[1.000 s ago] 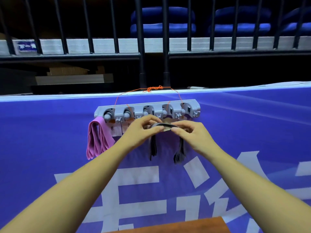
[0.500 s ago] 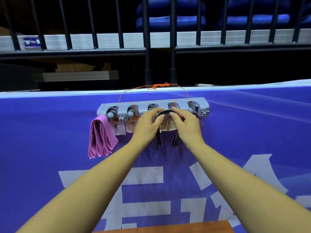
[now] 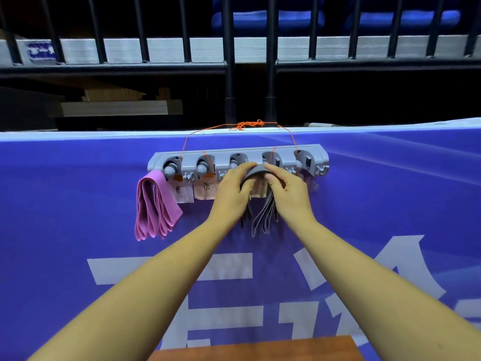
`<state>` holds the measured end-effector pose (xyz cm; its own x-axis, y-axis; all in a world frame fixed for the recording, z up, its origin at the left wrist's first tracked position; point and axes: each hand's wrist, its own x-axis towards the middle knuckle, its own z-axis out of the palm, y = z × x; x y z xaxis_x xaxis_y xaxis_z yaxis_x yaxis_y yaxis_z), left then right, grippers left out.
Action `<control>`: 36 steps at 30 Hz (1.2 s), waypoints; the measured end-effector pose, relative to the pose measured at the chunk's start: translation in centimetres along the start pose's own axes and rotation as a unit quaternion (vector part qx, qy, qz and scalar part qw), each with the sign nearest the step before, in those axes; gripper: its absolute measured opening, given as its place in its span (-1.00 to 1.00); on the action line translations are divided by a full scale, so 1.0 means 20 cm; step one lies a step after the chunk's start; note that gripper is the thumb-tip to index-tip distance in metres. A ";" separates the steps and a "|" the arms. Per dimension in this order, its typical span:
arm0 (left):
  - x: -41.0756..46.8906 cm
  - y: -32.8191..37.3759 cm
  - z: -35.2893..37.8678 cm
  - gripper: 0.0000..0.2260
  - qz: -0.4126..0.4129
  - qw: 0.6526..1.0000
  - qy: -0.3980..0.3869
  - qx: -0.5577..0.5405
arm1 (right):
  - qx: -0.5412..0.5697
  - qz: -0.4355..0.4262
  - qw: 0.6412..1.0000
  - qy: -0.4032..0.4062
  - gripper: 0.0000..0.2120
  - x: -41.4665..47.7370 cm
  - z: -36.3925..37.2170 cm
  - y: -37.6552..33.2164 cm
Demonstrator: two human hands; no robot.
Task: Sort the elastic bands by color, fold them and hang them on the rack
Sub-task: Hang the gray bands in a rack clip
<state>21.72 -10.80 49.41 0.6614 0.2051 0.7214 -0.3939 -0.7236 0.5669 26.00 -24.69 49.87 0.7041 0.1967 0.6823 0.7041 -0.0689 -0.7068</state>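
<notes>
A folded dark grey elastic band [image 3: 264, 217] is pinched at the grey plastic rack [image 3: 316, 155] by curled fingers of the left hand [image 3: 231, 195] and right hand [image 3: 290, 192]; the handwritten paper labels [image 3: 183, 194] cannot be read.

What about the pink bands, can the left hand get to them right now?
Probably yes, once it lets go. The left hand is busy pinching the dark bands at the rack, but the pink bands hang to its left with nothing between.
</notes>
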 end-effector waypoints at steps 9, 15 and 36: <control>-0.03 -0.03 -0.02 -0.67 -0.028 0.998 -0.032 -0.047 | 0.017 0.028 0.998 -0.058 -0.68 -0.01 -0.02 0.05; -0.01 -0.03 -0.02 -0.72 -0.003 1.000 0.002 -0.027 | 0.047 0.015 0.999 -0.016 -0.82 0.02 0.00 0.02; -0.04 0.00 -0.03 -0.77 -0.019 0.998 0.011 -0.059 | 0.024 0.023 0.999 -0.026 -0.79 0.02 -0.01 0.00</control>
<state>20.85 -10.69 49.10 0.6632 0.2467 0.7066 -0.4417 -0.6331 0.6357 26.38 -24.78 50.13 0.7295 0.2460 0.6382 0.6642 -0.0318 -0.7469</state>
